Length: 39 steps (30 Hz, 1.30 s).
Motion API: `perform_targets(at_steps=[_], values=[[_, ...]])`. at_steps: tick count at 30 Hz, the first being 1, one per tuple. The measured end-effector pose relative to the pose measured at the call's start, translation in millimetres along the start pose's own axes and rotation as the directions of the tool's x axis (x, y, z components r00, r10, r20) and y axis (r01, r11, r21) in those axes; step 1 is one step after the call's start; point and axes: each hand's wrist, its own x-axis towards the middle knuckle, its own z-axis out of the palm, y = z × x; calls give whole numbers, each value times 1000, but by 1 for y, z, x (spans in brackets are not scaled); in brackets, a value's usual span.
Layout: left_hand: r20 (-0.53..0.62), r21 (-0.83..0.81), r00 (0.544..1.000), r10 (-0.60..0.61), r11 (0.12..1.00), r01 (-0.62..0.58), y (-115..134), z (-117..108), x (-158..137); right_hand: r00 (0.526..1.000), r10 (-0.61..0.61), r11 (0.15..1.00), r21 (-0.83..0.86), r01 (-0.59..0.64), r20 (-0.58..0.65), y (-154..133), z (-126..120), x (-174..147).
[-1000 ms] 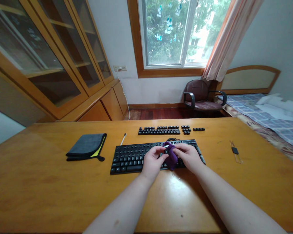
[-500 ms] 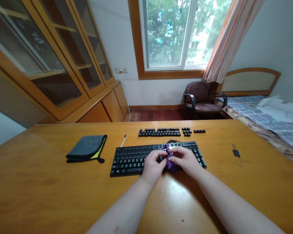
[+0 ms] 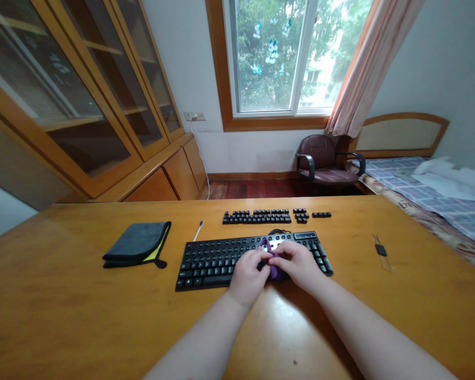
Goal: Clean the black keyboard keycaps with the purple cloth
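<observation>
Over the right half of a black keyboard (image 3: 211, 258), my left hand (image 3: 248, 277) and my right hand (image 3: 301, 266) meet at a small purple cloth (image 3: 276, 273). Both are closed, with thumbs and fingertips pinching the cloth between them. Part of it hangs below my fingers, and another bit shows above them near the upper key rows. My hands hide several keys and whatever lies within the folds. Behind the keyboard, loose black keycaps (image 3: 257, 217) are laid out in rows and small groups.
Left of the keyboard lies a folded grey cloth (image 3: 136, 241) with a yellow inner side. A white toothbrush (image 3: 198, 231) rests behind the keyboard's left end. On the right is a wire keycap puller (image 3: 380, 250). A wooden desk (image 3: 83, 322) carries everything; a chair (image 3: 320, 158) stands beyond.
My fingertips have drawn closer together on the purple cloth, and less of it shows between them. The whole view has shifted slightly; the keyboard and loose keycaps stay in place.
</observation>
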Motion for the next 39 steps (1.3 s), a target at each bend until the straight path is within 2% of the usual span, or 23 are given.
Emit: perform_targets(at_steps=[6,13,17,21,24,27,29,34,36,39], values=[[-11,-118,994,-105,988,103,-1,5,0,999,37,999,2,-37,-22,0,-1,0],[-17,-249,985,-169,955,160,-4,9,0,978,208,959,199,-203,-6,-1,-1,0],[-33,-259,984,-176,952,161,-6,9,1,980,201,955,221,-196,-1,-1,-3,0],[-23,-354,979,-202,918,181,-7,9,2,978,208,936,290,-201,7,3,-2,0],[-25,-405,975,-222,894,193,-7,9,3,972,230,917,343,-202,-42,4,-5,1],[-15,-467,969,-246,859,211,-6,9,4,978,161,935,338,-108,-135,4,-10,3],[8,-523,964,-267,820,231,-4,9,5,981,118,939,338,-60,-152,4,-13,3],[83,-570,944,-320,761,308,0,8,8,975,126,970,229,-82,-184,6,-14,3],[102,-561,942,-319,764,319,0,7,8,984,68,988,151,-43,-166,5,-16,2],[151,-539,951,-269,784,307,0,4,8,994,-98,993,63,101,-57,0,-19,0]])
